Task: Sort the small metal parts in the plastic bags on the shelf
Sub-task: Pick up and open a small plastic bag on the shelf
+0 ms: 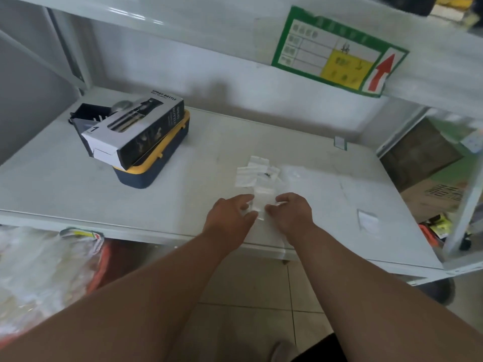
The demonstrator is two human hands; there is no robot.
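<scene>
Several small clear plastic bags (257,173) lie in a loose pile on the white shelf (78,184), just beyond my hands. One of them holds a small dark metal part (267,174). My left hand (231,214) and my right hand (291,211) face each other near the shelf's front edge, and both pinch one clear bag (258,205) between their fingertips. Another flat clear bag (368,222) lies alone to the right. What is inside the held bag cannot be made out.
A blue and yellow case (154,165) with a black spray-bottle box (138,126) on top stands at the back left. A green-framed label (337,52) hangs on the upper shelf edge. Cardboard boxes (428,189) sit on the floor right, plastic-wrapped goods (39,273) below left.
</scene>
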